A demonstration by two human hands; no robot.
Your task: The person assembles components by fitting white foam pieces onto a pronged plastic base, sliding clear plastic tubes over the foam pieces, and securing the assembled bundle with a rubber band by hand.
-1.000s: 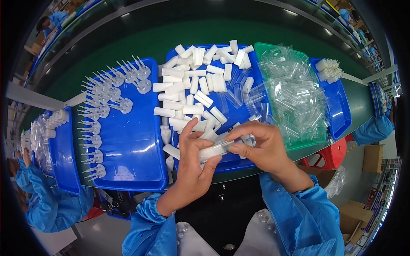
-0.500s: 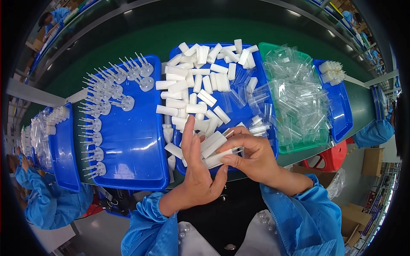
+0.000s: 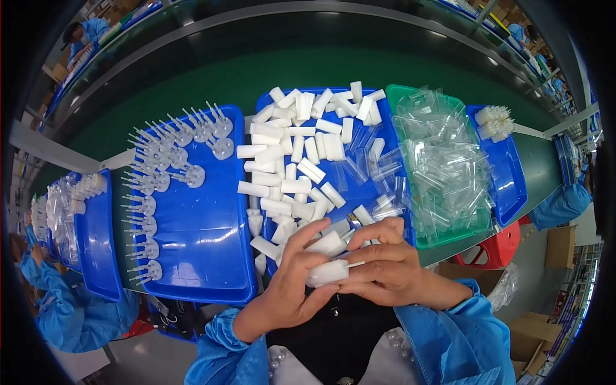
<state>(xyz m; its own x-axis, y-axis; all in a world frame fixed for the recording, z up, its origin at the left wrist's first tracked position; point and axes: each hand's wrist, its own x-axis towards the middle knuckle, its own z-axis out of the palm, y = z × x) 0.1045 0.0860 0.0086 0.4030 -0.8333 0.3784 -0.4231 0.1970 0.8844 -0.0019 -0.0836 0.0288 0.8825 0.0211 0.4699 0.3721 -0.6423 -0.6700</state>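
My left hand (image 3: 292, 282) curls its fingers and thumb around the left part of a white foam piece (image 3: 327, 274) in front of my chest. From its right end sticks a thin pale rod (image 3: 355, 264). My right hand (image 3: 388, 263) is closed at that same end, thumb below and fingers bent; exactly what its fingertips pinch is partly hidden. Just behind, between the two hands, shows another white foam piece (image 3: 331, 244). Beyond them a blue tray (image 3: 326, 168) bears many white foam pieces (image 3: 273, 154) and some clear plastic sleeves (image 3: 354, 170).
At left a blue tray (image 3: 212, 244) holds clear round-based parts with thin prongs (image 3: 192, 174). A green tray (image 3: 443, 239) of clear sleeves (image 3: 443, 160) stands at right, beside another blue tray (image 3: 510, 186) with white pronged parts (image 3: 495, 122). A red stool (image 3: 494, 247) is below. Co-workers sit at both sides.
My left hand's raised, stretched fingers have curled around the foam piece. Both hands have come together and slightly nearer to me. The view has tilted, so the trays sit lower.
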